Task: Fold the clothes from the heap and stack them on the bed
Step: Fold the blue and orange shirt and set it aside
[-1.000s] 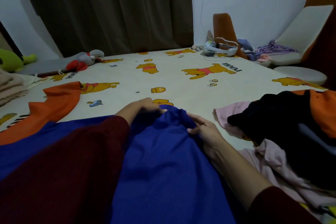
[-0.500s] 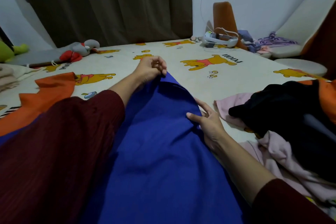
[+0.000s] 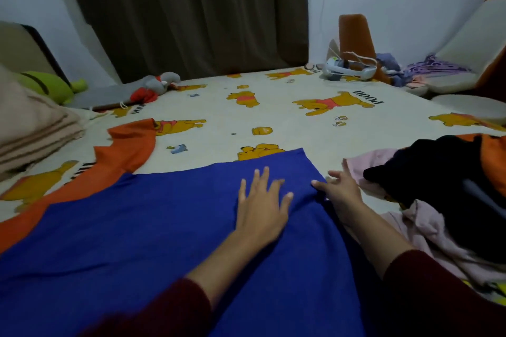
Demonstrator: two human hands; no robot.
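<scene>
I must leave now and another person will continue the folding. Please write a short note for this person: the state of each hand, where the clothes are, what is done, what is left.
Left hand: open, flat on the blue fabric garment.
Right hand: open, fingers spread, touching the garment's right edge.
The blue garment with orange trim lies spread on the cartoon-bear bedsheet, not yet folded.
The heap of black, pink and orange clothes waits at the right.
A folded beige pile sits at the left.
Left: fold the blue garment, stack it, then the heap.
</scene>
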